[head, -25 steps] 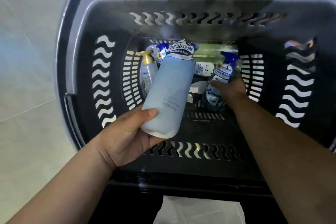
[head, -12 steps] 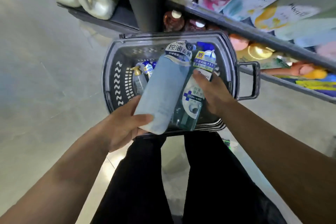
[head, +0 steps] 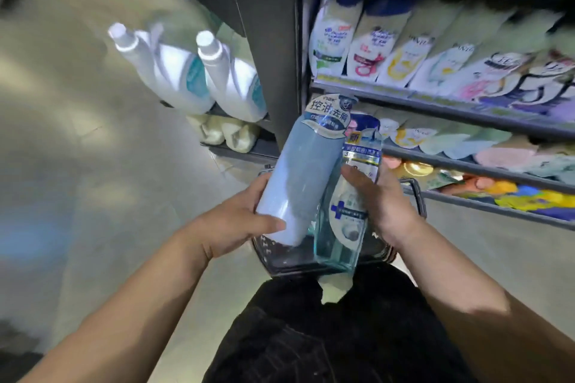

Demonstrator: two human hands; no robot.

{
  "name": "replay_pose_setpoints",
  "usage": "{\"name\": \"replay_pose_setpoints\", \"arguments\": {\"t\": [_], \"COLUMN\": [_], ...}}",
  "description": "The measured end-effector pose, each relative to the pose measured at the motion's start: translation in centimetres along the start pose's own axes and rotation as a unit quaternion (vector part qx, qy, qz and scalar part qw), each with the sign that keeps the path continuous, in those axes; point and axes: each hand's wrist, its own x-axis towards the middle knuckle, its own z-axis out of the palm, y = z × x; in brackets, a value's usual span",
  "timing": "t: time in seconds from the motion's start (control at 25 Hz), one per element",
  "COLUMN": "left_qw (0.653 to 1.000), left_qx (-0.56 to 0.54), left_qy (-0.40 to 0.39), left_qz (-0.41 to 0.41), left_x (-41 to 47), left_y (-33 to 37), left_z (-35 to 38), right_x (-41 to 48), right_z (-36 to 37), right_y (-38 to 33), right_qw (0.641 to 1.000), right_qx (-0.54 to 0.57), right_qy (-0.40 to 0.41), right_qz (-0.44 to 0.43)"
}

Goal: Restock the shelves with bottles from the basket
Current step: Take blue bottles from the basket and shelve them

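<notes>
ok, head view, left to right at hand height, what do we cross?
Left hand → tall pale blue plastic bottle → clear aqua rectangular bottle → right hand → colourful shelved packs.

pale blue bottle [head: 298, 183]: 控油去屑 | clear bottle [head: 342, 227]: 新 | shelf pouches [head: 404, 53]: print blurred

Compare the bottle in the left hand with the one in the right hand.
The pale blue bottle in the left hand is opaque and round; the clear bottle in the right hand is see-through, teal-tinted and flat-sided. The pale blue bottle looks longer than the clear bottle. Its body is plain; the clear bottle bears a white label with a blue cross. Both are held over the basket, tops toward the shelves.
</notes>
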Motion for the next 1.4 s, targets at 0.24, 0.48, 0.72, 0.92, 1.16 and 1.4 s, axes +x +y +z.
{"name": "replay_pose_setpoints", "arguments": {"t": [0.24, 0.48, 0.72, 0.92, 1.16, 1.4], "left_qw": [0.991, 0.979, 0.964, 0.965, 0.972, 0.976], "left_qx": [0.059, -0.013, -0.066, -0.051, -0.031, -0.024], "left_qy": [0.037, 0.091, 0.118, 0.117, 0.091, 0.042], "left_qz": [0.11, 0.18, 0.231, 0.229, 0.216, 0.213], "left_x": [-2.2, -1.2, 0.0, -0.1, 0.9, 3.5], "left_y": [6.0, 10.2, 14.9, 17.0, 18.6, 19.7], "left_z": [5.8, 16.5, 26.0, 30.9, 32.7, 32.6], "right_x": [-4.4, -8.1, -10.9, -12.8, -13.4, -13.2], "right_z": [-2.7, -9.6, -16.3, -20.4, -22.5, -23.4], "right_y": [-8.1, -16.3, -21.9, -24.0, -25.2, -25.1], "right_qw": [0.995, 0.98, 0.971, 0.97, 0.97, 0.976], "right_qx": [-0.045, -0.09, -0.077, -0.059, -0.07, -0.059], "right_qy": [0.007, -0.016, -0.039, -0.079, -0.047, -0.054], "right_qz": [-0.093, -0.175, -0.225, -0.223, -0.227, -0.205]}}
